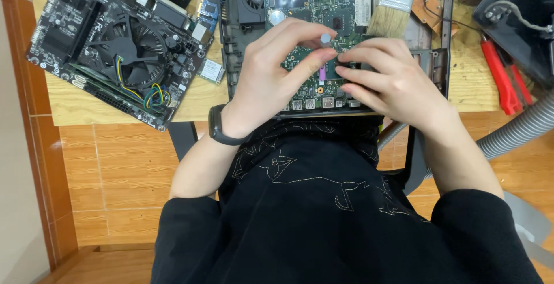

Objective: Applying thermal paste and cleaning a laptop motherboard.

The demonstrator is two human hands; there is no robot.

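Green laptop board (314,82) is sitting in its open dark case at the desk's (86,108) near edge. Left hand (277,68) is pinching a small grey-tipped tool over it, grip narrow. Right hand (384,79) is pressing fingertips onto the board; grip flat, holding nothing visible. Paintbrush (392,7) is lying just behind; desktop motherboard (121,44) is resting well left.

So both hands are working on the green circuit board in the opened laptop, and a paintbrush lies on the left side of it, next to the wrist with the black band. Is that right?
Not quite. The head view shows the paintbrush at the upper right, beyond the right hand, not by the banded wrist. Both the left hand and the right do rest on the green circuit board.
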